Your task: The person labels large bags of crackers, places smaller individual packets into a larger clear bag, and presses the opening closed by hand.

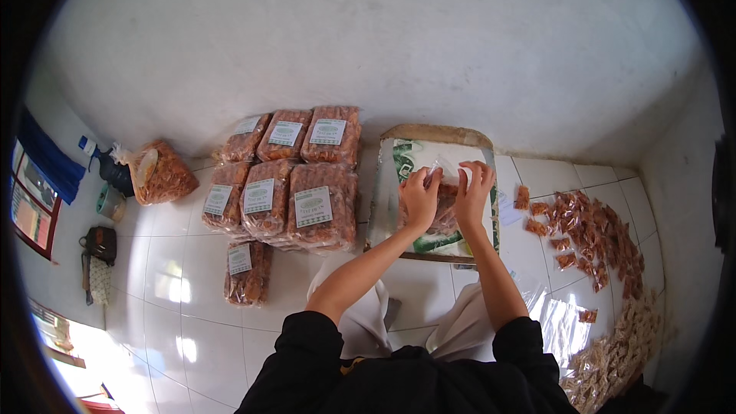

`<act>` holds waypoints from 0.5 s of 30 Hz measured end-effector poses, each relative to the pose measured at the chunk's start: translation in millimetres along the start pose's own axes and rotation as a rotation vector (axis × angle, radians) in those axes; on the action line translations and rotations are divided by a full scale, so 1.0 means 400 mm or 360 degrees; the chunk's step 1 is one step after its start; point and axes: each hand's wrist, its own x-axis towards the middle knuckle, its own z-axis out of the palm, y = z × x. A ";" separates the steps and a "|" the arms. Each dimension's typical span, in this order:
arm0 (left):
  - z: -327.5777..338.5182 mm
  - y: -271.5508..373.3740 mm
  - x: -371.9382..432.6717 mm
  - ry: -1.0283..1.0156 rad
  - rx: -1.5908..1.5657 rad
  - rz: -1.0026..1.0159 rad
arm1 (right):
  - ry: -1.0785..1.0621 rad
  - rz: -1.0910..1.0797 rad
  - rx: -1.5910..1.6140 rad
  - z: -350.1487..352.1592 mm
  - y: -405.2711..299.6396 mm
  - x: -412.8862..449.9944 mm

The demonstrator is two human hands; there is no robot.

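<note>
A clear plastic bag filled with small reddish-brown packets [446, 210] lies on a low table [380, 201] with a green and white printed top. Its upper end is towards the wall. My left hand [420, 198] pinches the bag's clear plastic film near that end. Across from it, my right hand [472, 192] is at the bag's right side, fingers bent and raised. Whether its fingertips grip the film is hard to make out. My hands and wrists partly cover the bag.
Stacked, labelled packs [313, 236] stand to the left, with a single pack [247, 282] in front. A large tied bag [164, 175] sits farther left. On the right, many small filled packets [586, 221], clear plastic sheets [558, 325] and pale packets [618, 353] cover the tiles. A wall rises behind the table.
</note>
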 end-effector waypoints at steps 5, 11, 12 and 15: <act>0.002 -0.009 0.016 -0.0093 -0.0041 -0.0165 | -0.0256 -0.0372 0.0060 -0.020 0.009 -0.028; 0.004 -0.022 0.013 0.0001 -0.0147 0.0056 | -0.0333 -0.0205 0.0221 -0.009 0.015 -0.030; 0.000 -0.027 0.015 -0.0062 -0.0198 0.0048 | -0.0345 -0.0182 0.0257 -0.005 0.017 -0.030; -0.010 -0.037 0.018 -0.0128 -0.0273 -0.0032 | -0.0337 -0.0142 0.0312 0.005 0.018 -0.036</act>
